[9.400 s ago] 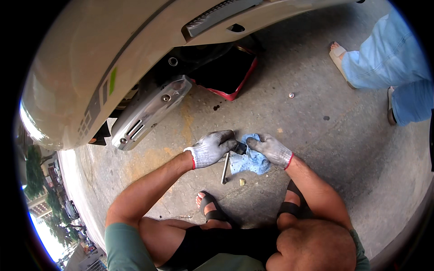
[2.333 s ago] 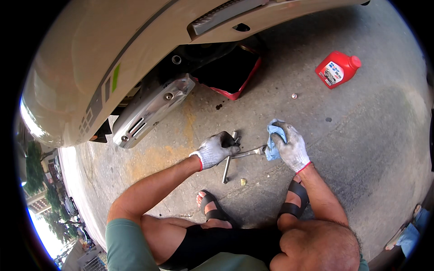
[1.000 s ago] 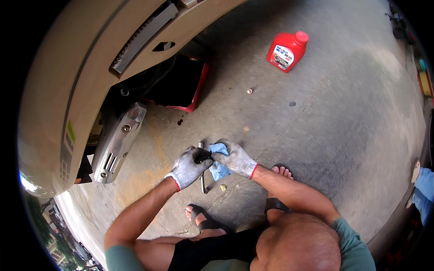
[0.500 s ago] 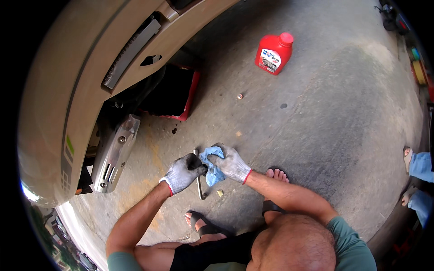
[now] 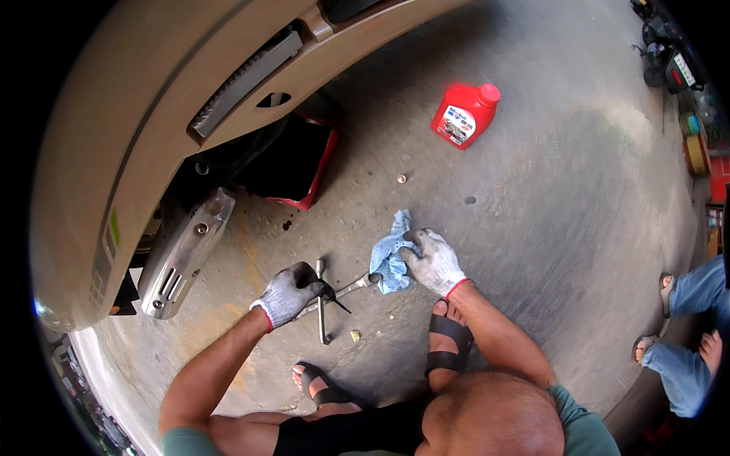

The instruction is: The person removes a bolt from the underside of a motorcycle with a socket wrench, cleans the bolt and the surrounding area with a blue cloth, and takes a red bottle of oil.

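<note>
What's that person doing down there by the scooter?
Beside a beige scooter, that person's gloved left hand holds a small black part by a combination wrench and a socket wrench. The gloved right hand touches a crumpled blue rag. A capped red bottle is farther off, and a red tray sits partly under the scooter.

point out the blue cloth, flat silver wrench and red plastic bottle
Crumpled light-blue cloth [image 5: 391, 258]: head view, middle of its folds.
Flat silver metal wrench [image 5: 350, 288]: head view, on its shank.
Red plastic bottle with white label [image 5: 464, 116]: head view, front of its body.
</note>
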`<state>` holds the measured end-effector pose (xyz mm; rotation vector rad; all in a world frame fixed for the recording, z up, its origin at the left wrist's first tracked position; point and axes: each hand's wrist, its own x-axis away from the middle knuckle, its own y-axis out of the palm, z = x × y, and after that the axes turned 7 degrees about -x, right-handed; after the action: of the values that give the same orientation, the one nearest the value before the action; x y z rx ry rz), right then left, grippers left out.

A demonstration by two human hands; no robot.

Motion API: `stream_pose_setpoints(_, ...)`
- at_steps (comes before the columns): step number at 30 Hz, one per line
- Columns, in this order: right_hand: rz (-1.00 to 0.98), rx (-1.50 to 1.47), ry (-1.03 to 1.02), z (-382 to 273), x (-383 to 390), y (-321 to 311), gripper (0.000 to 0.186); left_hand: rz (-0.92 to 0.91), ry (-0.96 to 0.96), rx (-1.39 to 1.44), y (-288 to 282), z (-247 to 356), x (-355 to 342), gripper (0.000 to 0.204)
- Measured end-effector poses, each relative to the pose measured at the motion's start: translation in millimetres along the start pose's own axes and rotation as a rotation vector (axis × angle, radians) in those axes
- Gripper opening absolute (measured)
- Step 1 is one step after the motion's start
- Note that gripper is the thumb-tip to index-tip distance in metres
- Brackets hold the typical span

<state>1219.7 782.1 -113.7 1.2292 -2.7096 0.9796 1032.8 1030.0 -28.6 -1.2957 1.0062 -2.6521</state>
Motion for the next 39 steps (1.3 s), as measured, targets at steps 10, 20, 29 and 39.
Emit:
stream_pose_setpoints(10, 0.607, 0.398, -0.178, -4.6, -105.2, -175.8, 0.023, -0.088, -0.033, -0.019, -2.6, -0.5, 8.9, 0.047)
stream_pose_setpoints(20, 0.292, 0.822, 0.001, -49.4, -186.2, -196.1, 0.047, -0.146, -0.018, -0.017, 4.4, -4.5, 8.4, 0.047)
stream_pose_setpoints(29, 0.51, 0.469, 0.022, 44.6, -157.0, -240.8, 0.044, -0.177, -0.04, 0.049, -1.9, -3.7, 12.9, 0.047)
stream_pose_setpoints(39, 0.622, -0.157, 0.297, 136.4, -129.9, -251.4, 0.046, -0.167, -0.021, 0.04, 5.5, -10.2, 7.0, 0.044)
